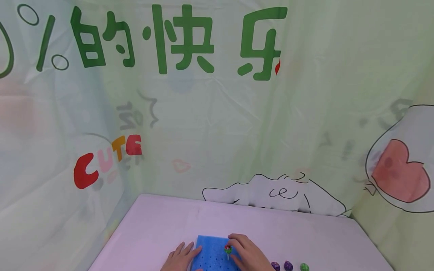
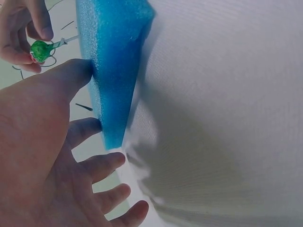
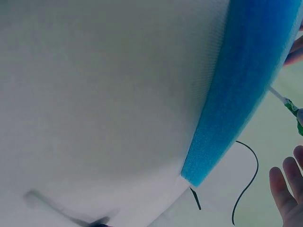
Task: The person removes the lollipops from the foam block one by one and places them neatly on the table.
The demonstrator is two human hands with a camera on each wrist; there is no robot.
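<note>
A blue foam block (image 1: 211, 246) with several small holes in its top lies on the table between the hands. My left hand (image 1: 181, 258) rests at its left side, fingers spread, with thumb and index finger touching the foam in the left wrist view. On the other side, my right hand (image 1: 251, 254) pinches a lollipop (image 2: 40, 51) by its green and red wrapped head. The white stick points down to the foam's top face, and its tip meets the surface there. Only part of the right hand shows in the right wrist view.
Right of the right hand lie two purple wrapped lollipops (image 1: 288, 265) and a green one (image 1: 304, 267), cut off by the frame's lower edge. The pale table (image 1: 162, 218) is backed by a printed curtain (image 1: 217, 124) with green characters and cartoon drawings.
</note>
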